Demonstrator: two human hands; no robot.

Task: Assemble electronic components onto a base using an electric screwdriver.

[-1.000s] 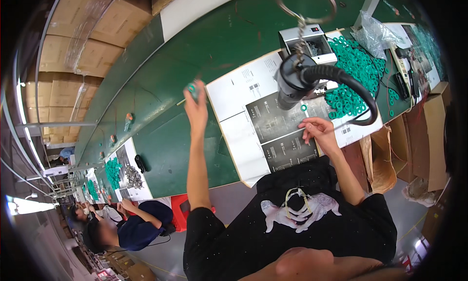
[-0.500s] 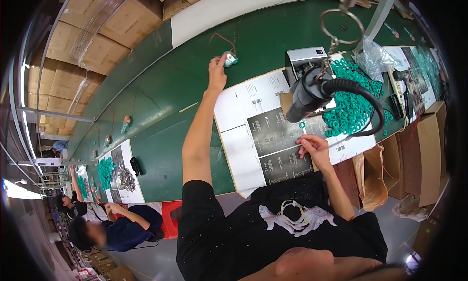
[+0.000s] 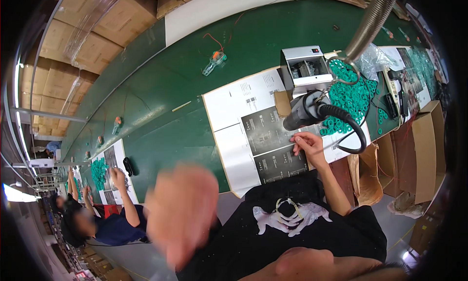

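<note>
My left hand is raised close to the camera, over the table's near edge, and its fingers are smeared by motion. Above the dark printed sheet, my right hand is loosely curled with fingers apart; I make out nothing in it. Just above that hand hangs a black electric screwdriver on a coiled spring. On the green table at the far middle lies a small clear plastic part with an orange piece and a red wire, touched by neither hand.
A grey screw feeder box stands behind the screwdriver. To its right spreads a pile of green rings, with a clear plastic bag beyond. Cardboard boxes stand at the right edge. A co-worker sits at the left.
My left hand has left the clear plastic part and come back toward the camera. My right hand has shifted slightly left. The screwdriver has swung a little, and the single ring beneath it no longer shows.
</note>
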